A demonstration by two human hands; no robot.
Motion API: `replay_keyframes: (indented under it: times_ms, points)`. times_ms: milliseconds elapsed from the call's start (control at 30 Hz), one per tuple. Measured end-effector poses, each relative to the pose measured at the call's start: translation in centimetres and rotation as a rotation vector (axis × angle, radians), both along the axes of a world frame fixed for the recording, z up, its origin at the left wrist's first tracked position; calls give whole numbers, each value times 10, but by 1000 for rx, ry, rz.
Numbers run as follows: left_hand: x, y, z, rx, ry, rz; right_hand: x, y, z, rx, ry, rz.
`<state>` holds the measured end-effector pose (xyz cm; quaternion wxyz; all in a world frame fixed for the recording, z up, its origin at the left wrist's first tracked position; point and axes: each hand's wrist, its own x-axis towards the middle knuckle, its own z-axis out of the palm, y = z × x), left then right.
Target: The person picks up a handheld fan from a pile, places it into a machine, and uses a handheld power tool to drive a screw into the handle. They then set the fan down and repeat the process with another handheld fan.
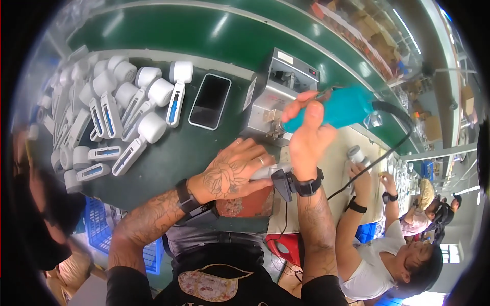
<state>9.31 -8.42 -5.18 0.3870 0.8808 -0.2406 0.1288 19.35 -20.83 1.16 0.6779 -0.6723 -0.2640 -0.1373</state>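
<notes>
My right hand (309, 127) is wrapped round a teal electric screwdriver (339, 109), tilted with its cord end up to the right. The screwdriver's tip is close to the front of a grey metal screw feeder (268, 102); whether they touch, I cannot tell. Low over a reddish-brown pad (250, 203), my left hand (232, 172) holds a white plastic part (269, 171) with its fingers bent over it. Most of that part is hidden by the hand and the right wrist's strap.
Many white round-headed devices with slotted handles (151, 127) are piled on the left of the green bench. A phone (210, 102) lies beside them. The screwdriver's black cord (377, 166) loops down on the right. Below is a blue crate (99, 227); a co-worker (388, 260) sits right.
</notes>
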Motion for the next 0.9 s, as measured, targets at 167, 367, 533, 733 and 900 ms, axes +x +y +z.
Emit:
replay_keyframes:
  times_ms: [167, 367, 533, 733, 900]
  points:
    - [3, -3, -4, 34, -2, 31, 0, -7, -8, 76, 82, 7]
    - [6, 2, 3, 14, -16, 2, -30, -30, 6, 92, 177, 24]
    - [5, -2, 1, -6, 51, -1, -41, -43, -2, 68, 155, 41]
    - [5, -3, -1, -17, 83, 13, -44, -44, -18, 104, 200, 21]
    - [7, -2, 3, 15, -35, -18, -44, -44, -21, 142, 193, 172]
